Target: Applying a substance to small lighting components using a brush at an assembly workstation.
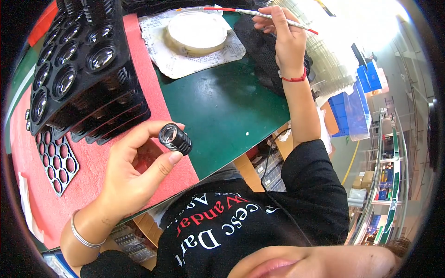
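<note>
Our left hand [127,178] pinches a ribbed black lens cylinder [181,142] nearer the front edge of the green worktop [218,111] than the crosswise, slender red-and-white stick [248,12] our right hand [289,44] grips.

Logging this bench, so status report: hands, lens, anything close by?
Left hand pinching lens; right hand gripping stick. Lens tilted, glass end showing. Black trays close beyond left hand.

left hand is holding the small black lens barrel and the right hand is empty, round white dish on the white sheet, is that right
Not quite: the right hand isn't empty. The head view shows it holding a thin red-and-white stick. The left hand does hold the small black lens barrel, and the round white dish is on the white sheet.
</note>
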Motion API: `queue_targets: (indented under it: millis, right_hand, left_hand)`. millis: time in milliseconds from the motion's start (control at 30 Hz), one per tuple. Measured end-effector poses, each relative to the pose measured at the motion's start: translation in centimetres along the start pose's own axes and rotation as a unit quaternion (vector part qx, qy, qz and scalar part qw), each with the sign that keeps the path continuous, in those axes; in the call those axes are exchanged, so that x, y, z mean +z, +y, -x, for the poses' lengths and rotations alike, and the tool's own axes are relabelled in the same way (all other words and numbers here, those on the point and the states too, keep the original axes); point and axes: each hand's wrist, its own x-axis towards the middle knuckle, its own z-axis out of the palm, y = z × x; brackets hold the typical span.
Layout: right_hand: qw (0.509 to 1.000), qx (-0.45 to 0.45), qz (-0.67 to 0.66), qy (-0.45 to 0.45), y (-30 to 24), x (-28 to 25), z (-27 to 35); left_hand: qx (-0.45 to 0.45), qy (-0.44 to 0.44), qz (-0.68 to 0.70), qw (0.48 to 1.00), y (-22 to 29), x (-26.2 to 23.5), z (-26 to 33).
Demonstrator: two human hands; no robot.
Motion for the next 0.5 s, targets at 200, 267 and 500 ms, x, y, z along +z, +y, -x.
queue_targets:
  millis: [200, 267, 500]
  right_hand:
    - [1.0, -0.001, -0.006, 0.014, 0.1, 0.0, -0.2]
    - [1.0, 0.004, -0.016, 0.022, -0.3, 0.2, -0.2]
    - [0.995, 0.038, -0.058, 0.073, -0.7, 0.3, 0.0]
  left_hand:
    - [-0.015, -0.002, -0.001, 1.0, 0.2, -0.1, 0.0]
    - [-0.025, 0.001, 0.004, 1.0, 0.2, -0.1, 0.0]
    - [-0.006, 0.003, 0.005, 1.0, 0.4, 0.1, -0.1]
